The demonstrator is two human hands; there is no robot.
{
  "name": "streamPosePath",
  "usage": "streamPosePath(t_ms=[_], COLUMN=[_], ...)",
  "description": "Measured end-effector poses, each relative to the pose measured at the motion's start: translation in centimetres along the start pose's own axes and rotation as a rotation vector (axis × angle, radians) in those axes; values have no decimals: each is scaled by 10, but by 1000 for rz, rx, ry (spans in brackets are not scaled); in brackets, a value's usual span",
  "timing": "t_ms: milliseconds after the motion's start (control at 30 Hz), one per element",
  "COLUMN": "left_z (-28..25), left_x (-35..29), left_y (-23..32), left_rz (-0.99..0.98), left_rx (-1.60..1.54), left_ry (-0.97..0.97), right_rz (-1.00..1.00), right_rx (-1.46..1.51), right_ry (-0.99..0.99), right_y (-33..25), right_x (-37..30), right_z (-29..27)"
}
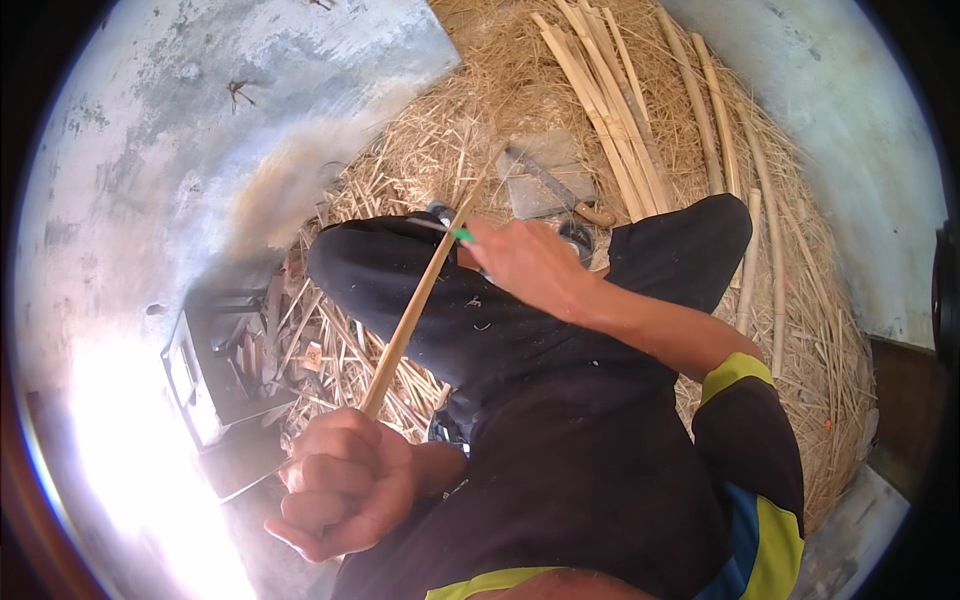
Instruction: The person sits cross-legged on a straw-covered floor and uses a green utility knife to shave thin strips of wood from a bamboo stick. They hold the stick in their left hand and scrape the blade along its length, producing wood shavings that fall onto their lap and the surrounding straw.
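Note:
A long pale bamboo strip (411,316) slants across my lap, from the lower left up toward the straw-covered floor. My left hand (348,482) is closed in a fist round its near end. A thin sliver (250,487) sticks out on the left side of that fist. Farther along, my right hand (530,265) grips a small knife (463,235) with a green part at its handle. The narrow blade points left and crosses the strip; whether its edge bites into the bamboo I cannot tell.
Beyond my crossed legs, a large knife with a wooden handle (597,214) lies by a flat stone (530,192). Split bamboo lengths (620,120) and straw-like shavings (440,120) cover the floor. Walls stand on both sides; an open box (200,385) sits at the left.

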State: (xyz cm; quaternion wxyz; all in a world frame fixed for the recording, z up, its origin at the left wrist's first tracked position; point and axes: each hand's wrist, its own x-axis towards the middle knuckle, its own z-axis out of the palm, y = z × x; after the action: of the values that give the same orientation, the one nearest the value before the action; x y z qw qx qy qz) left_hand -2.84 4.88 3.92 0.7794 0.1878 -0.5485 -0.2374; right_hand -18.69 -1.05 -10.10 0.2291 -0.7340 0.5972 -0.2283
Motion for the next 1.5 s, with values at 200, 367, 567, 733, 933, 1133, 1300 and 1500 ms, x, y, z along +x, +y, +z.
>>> streamPosePath(t_ms=[200,367,567,733,933,1133,1300,1500], left_z=[0,-8,-13,-7,-9,3,8,1], left_x=[5,4,4,8,5,-4,-7,-3], left_y=[-2,-5,-2,-1,0,6,7,6], left_rz=[-58,-28,-6,-70,-82,-108,-134,-136], left_rx=[-114,-18,-38,-81,-94,-44,-51,-86], left_ry=[-35,65,-4,-55,-53,217,232,212], right_rz=[294,504,267,173,140,-139,-141,58], right_rx=[-330,-156,924,1235,1149,808,865,1280], right_ry=[-40,-33,-192,-453,-444,-170,-153,-248], right_y=[157,158,42,-27,-58,-86,-89,-82], right_x=[28,12,-21,-44,-48,-58,-61,-67], right_z=[77,55,-6,-37,-40,-49,-40,-35])
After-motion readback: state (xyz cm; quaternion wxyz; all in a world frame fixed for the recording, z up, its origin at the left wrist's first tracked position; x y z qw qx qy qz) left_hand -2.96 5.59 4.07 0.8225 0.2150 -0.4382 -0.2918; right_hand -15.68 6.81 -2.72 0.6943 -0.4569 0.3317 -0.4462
